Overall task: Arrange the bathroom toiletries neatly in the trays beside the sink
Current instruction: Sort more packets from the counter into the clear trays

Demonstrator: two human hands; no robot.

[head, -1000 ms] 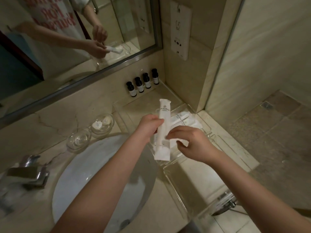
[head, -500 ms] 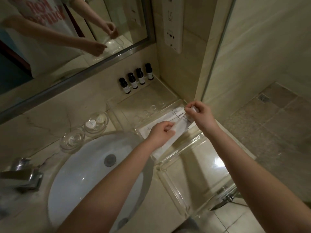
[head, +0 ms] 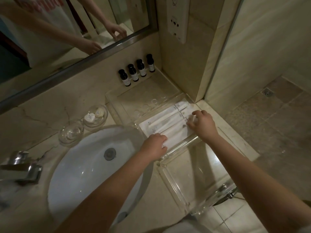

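Several white wrapped toiletry packets [head: 165, 122] lie side by side in the middle clear tray [head: 190, 141] right of the sink. My left hand [head: 155, 145] rests on the near end of the front packet, fingers bent over it. My right hand [head: 202, 124] touches the far ends of the packets with curled fingertips. Four small dark bottles [head: 136, 72] stand in a row at the back of the far clear tray [head: 151, 91]. A third clear tray [head: 193, 179] sits nearest me, with nothing in it.
The white sink basin [head: 80, 167] is on the left, with a chrome tap [head: 21, 167] at its left edge. Two glass dishes [head: 84, 122] stand behind the basin, one holding small round soaps. A mirror and a wall socket plate [head: 178, 19] are behind.
The packet I held upright a second ago was lowered and now lies flat in the middle tray with the others. Both hands have come down onto the packets.
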